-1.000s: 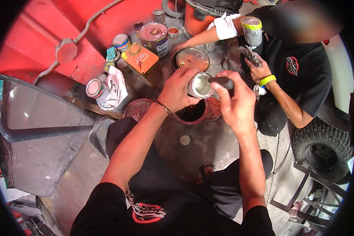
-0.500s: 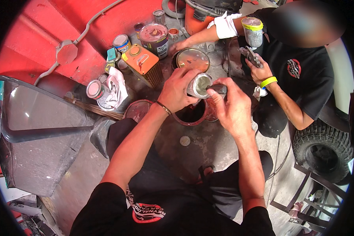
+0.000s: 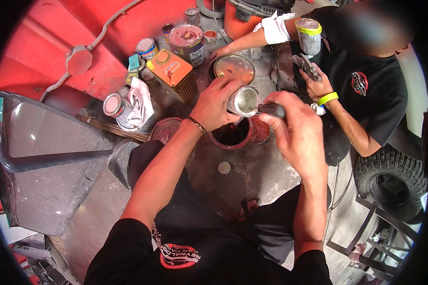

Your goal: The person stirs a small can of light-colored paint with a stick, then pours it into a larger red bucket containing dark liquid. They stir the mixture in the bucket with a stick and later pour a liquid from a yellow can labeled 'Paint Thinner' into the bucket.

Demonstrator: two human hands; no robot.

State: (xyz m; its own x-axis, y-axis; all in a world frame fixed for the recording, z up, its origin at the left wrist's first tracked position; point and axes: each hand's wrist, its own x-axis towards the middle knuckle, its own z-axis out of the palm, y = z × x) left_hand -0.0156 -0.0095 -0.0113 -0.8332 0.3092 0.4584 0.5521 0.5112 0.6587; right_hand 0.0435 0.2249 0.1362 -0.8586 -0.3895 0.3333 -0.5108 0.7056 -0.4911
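In my left hand is a small metal can, its mouth tilted toward me and its inside coated greyish white. My right hand grips a tool by its thick dark handle. The thin end of that tool reaches the can's rim; I cannot make out its exact kind. Both hands are over an open paint pail with a reddish rim and a dark inside. Just beyond the can lies a round metal lid or open tin.
An orange-topped rectangular tin, a large paint can and several smaller cans stand far left. On the right a co-worker holds a spray gun with a cup. A dark glass panel lies left; a tire is right.
My right hand has shifted right and turned, drawing the tool's handle back from the can's mouth. The can has moved slightly to the right.
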